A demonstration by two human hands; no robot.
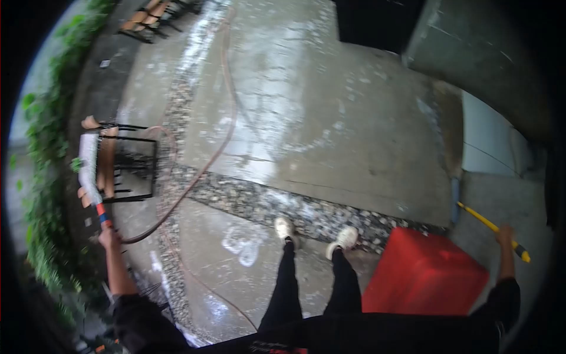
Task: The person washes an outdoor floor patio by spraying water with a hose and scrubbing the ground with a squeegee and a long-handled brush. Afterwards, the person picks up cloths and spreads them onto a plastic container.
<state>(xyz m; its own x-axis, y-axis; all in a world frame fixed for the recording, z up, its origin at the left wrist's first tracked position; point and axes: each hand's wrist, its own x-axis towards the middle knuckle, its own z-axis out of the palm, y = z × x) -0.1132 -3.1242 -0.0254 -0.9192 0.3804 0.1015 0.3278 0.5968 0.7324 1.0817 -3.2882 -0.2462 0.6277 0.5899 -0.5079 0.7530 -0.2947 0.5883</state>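
My left hand is wrapped round a hose nozzle with blue and orange-red bands. A white spray of water leaves it over a bench with wooden slats and a black metal frame. From that hand the reddish hose curves away across the wet floor. On the other side, my right hand grips a yellow and black pole. Its far end meets a narrow grey-blue head on the floor; whether that is a brush or a squeegee I cannot tell.
Beside my right leg stands a red plastic bin. Foam patches lie on the wet concrete, crossed by pebble strips. Green plants line the left edge. Another wooden bench is at the top left, and a concrete block at right.
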